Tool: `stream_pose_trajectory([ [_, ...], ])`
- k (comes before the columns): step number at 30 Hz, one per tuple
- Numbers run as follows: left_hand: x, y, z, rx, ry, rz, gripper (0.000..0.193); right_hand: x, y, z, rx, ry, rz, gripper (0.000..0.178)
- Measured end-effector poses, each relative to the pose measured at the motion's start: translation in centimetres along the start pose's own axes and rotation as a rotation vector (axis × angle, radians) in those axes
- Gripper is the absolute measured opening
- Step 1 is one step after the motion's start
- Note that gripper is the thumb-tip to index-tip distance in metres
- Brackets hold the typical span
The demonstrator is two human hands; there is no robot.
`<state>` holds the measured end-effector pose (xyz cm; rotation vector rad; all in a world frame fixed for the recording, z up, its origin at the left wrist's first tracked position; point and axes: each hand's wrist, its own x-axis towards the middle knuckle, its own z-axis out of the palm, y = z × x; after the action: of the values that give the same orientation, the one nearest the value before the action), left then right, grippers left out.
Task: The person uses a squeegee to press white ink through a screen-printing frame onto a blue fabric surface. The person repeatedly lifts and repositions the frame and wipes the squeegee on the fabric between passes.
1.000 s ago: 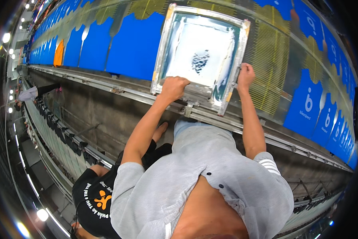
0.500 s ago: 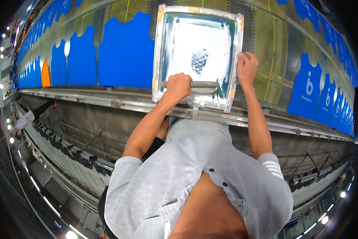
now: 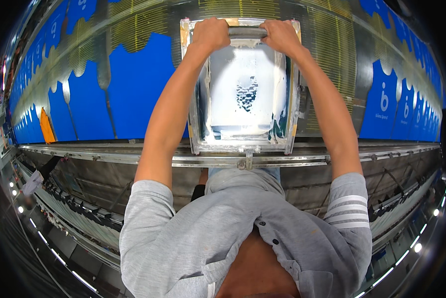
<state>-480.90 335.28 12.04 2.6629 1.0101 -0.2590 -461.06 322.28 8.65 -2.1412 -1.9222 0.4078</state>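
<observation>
A squeegee (image 3: 246,33) lies across the far end of the screen printing frame (image 3: 193,119). My left hand (image 3: 211,34) is closed round its left end, and my right hand (image 3: 281,36) grips the right end. White ink (image 3: 228,69) coats the mesh, with a dark patchy area (image 3: 247,94) showing in the middle. Smears of ink run along the inner right side and near edge of the mesh. Whatever lies beneath the frame is hidden.
Blue fabric pieces (image 3: 138,94) lie along the long table to the left. On the right, blue pieces (image 3: 381,107) bear white prints. An orange piece (image 3: 46,125) sits far left. A metal rail (image 3: 312,159) with a clamp (image 3: 245,160) runs along the near edge.
The squeegee has gone from the frame's near end to its far end. My right hand has left the frame's right side and now holds the squeegee too. Both arms are stretched forward.
</observation>
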Motion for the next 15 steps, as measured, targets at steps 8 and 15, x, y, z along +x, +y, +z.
stream_pose_trajectory([
  [8,-14.2,3.4,5.2,-0.101,0.072,0.049,0.033,-13.5,-6.8,2.0,0.025,0.029,-0.074,0.026],
  [15,-26.9,7.4,8.9,-0.203,0.153,0.014,0.020,-25.5,-12.7,3.8,0.094,0.064,-0.084,0.012],
])
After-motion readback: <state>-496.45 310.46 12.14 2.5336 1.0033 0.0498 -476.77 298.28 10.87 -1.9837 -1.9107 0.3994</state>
